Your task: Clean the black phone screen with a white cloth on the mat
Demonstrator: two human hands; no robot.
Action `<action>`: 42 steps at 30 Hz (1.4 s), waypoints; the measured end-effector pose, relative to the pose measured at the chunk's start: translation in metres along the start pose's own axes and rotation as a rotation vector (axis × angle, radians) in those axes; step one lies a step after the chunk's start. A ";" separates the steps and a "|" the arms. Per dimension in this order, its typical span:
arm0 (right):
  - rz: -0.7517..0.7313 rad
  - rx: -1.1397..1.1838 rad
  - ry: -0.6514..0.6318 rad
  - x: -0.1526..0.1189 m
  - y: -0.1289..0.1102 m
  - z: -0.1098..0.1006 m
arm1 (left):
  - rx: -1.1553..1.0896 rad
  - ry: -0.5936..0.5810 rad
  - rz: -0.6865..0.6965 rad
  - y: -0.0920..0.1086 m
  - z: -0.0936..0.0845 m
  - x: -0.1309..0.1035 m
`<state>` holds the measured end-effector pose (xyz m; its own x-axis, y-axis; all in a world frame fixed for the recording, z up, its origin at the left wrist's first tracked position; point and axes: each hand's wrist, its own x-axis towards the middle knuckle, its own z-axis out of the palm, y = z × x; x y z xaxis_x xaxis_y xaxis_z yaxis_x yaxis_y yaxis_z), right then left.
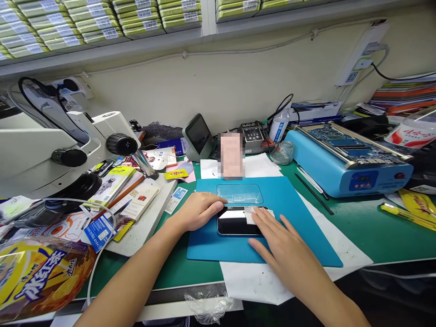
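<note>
Pressing a white wipe [251,215] onto the dark, glossy face of a phone [235,225], the right hand [277,235] lies with its fingers stretched out rather than curled, the thumb apart near the phone's lower edge. The left hand [201,212] touches the phone's upper left corner with its thumb and bent fingers; whether it actually grips the phone, I cannot tell. The phone lies flat, its long side running left to right, on a blue mat [204,249] laid over the green surface [368,227]. Just beyond the phone, on the same mat, lies a clear rectangular sheet [240,193] with a dark outline, light streaks showing across it. White paper [259,284] sticks out from under the mat's near edge and its right side.

Behind the mat, a blurred pink patch [232,155] stands between a small display [198,136] and a dark device with knobs [252,136]. To the right, a blue machine [316,170] carries a circuit board [344,141], with a black stick [313,190] lying before it. At the left, a microscope [90,134] leans over booklets, and a drink bottle [44,277] fills the near corner.
</note>
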<state>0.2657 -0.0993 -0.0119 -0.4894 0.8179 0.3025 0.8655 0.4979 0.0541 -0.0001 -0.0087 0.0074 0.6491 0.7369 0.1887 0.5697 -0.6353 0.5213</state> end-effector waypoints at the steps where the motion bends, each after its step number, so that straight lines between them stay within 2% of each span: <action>1: 0.001 -0.009 0.018 -0.001 0.000 0.001 | -0.002 0.000 -0.004 0.000 0.000 0.000; 5: -0.008 -0.010 0.068 -0.006 -0.002 0.001 | 0.002 -0.006 -0.015 0.001 -0.001 0.000; 12: 0.046 0.070 -0.049 0.001 0.006 -0.009 | 0.008 -0.012 -0.016 0.001 0.000 0.000; 21: 0.032 -0.018 0.029 -0.002 0.000 0.001 | 0.025 -0.018 -0.006 0.000 0.000 0.001; 26: -0.008 -0.056 0.065 -0.007 -0.004 -0.003 | 0.023 -0.020 -0.003 0.003 -0.002 0.001; 35: 0.005 -0.036 0.008 0.004 0.003 -0.004 | 0.030 0.003 0.020 -0.001 0.001 0.001; 38: -0.024 -0.065 0.058 0.000 0.001 -0.002 | 0.077 0.087 0.045 0.010 -0.009 0.005; 40: -0.037 -0.056 0.080 -0.002 0.001 -0.001 | 0.140 0.193 0.075 0.029 -0.021 0.002; 42: -0.039 -0.038 0.096 -0.001 0.003 0.001 | 0.172 0.307 0.149 0.057 -0.031 -0.011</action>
<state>0.2685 -0.0988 -0.0128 -0.5118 0.7660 0.3888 0.8504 0.5159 0.1031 0.0100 -0.0460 0.0608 0.5647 0.6519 0.5061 0.5741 -0.7508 0.3266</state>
